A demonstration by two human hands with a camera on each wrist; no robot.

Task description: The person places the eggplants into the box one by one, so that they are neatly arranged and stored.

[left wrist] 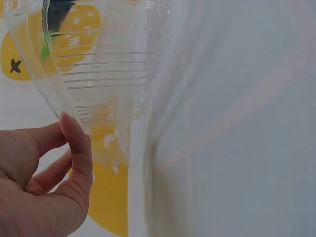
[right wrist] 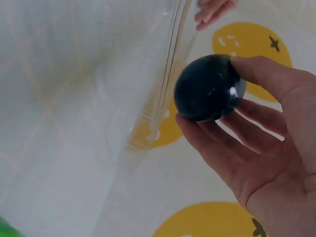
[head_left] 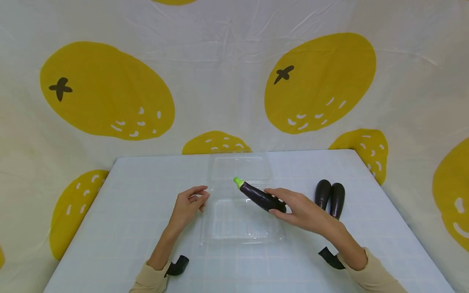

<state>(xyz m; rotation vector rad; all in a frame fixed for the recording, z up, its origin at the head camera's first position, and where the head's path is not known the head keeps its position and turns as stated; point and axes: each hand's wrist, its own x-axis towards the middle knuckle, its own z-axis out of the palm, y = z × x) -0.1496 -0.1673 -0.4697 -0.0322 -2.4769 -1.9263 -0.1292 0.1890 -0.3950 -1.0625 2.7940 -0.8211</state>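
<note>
A dark purple eggplant with a green stem end is held at its blunt end between the thumb and fingers of my right hand. It slants over an opened clear plastic clamshell container, stem pointing left and away. In the right wrist view, the round dark end of the eggplant fills the grip. At the container's left side is my left hand, its fingers loosely bent. The left wrist view has a fingertip of that hand right at the container's edge.
Two more eggplants lie side by side on the table, right of the container and partly behind the right forearm. The container's lid half lies toward the table's far edge. A patterned cloth hangs behind the pale-covered table.
</note>
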